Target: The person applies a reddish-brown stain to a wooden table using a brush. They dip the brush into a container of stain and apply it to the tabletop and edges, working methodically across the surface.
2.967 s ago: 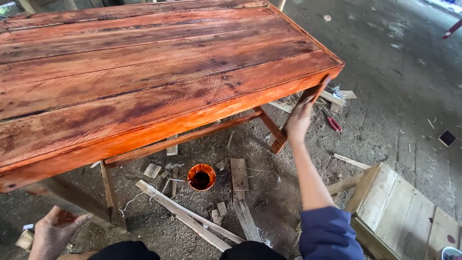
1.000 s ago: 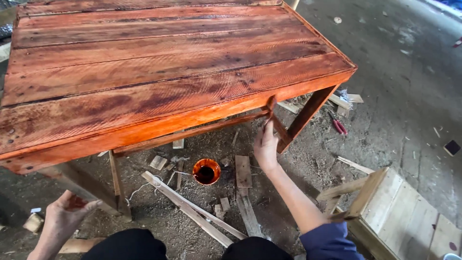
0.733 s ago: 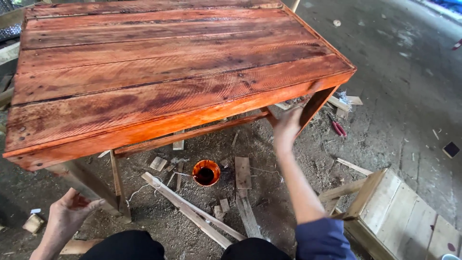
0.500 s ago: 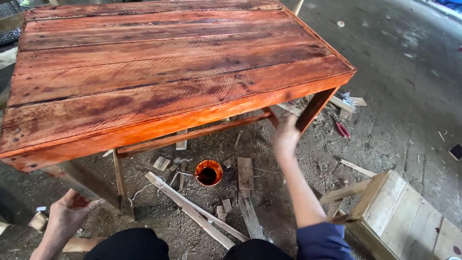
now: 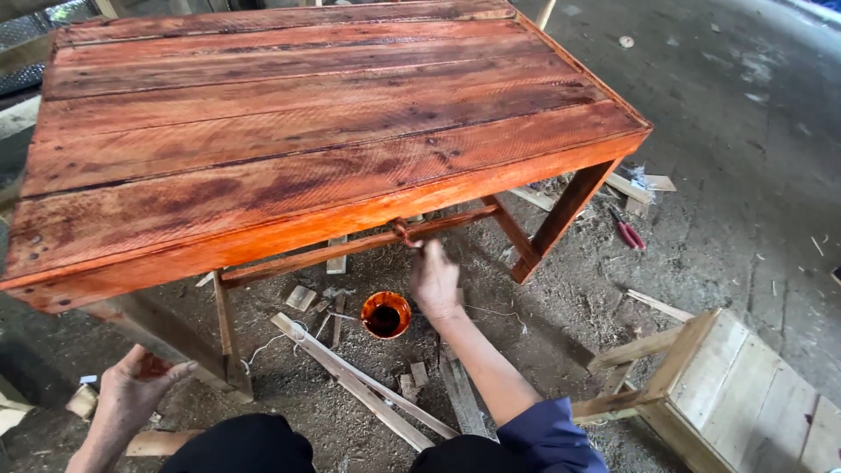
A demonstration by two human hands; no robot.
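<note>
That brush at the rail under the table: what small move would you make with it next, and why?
Probably draw the brush along the lower rail toward the left. The right hand holds it at about the rail's middle, and the stretch to the left looks paler than the glossy orange table edge. The paint cup sits just below for a dip. The left hand is free.
</note>
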